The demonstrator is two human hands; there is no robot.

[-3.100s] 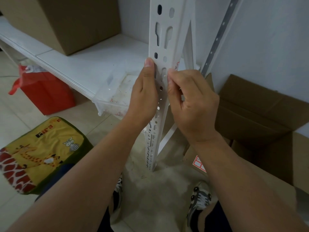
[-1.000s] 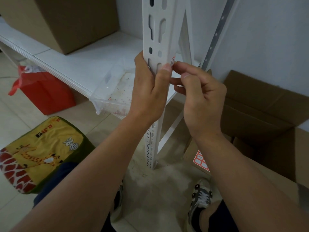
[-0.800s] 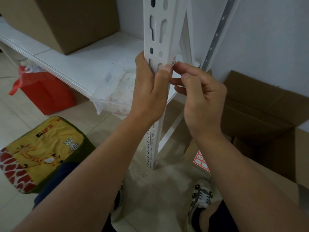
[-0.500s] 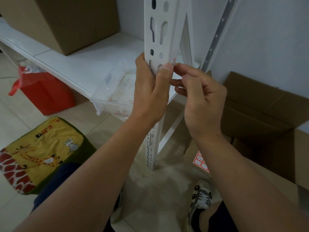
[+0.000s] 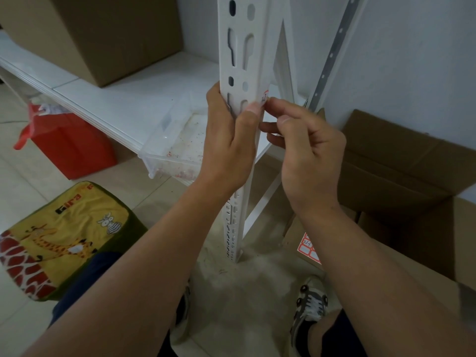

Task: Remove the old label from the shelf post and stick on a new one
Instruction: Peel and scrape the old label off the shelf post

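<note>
A white slotted shelf post (image 5: 243,63) stands upright in the middle of the view. My left hand (image 5: 229,140) is wrapped around it, thumb pressed on its front face. On the post's right edge a small white label with a red border (image 5: 264,97) sticks out. The fingertips of my right hand (image 5: 306,150) pinch at that label just right of the post. A sheet of red-bordered labels (image 5: 307,249) lies on the cardboard by my right forearm.
A white shelf board (image 5: 123,101) carries a cardboard box (image 5: 103,34) and a clear plastic tray (image 5: 177,145). A red bag (image 5: 69,145) and a yellow giraffe-print cushion (image 5: 59,238) are on the floor at left. An open cardboard box (image 5: 401,171) stands at right.
My left hand has shifted from the post's left side to gripping its front. My right hand has moved from the front face to the label on the right edge. Little has changed in the last second.
</note>
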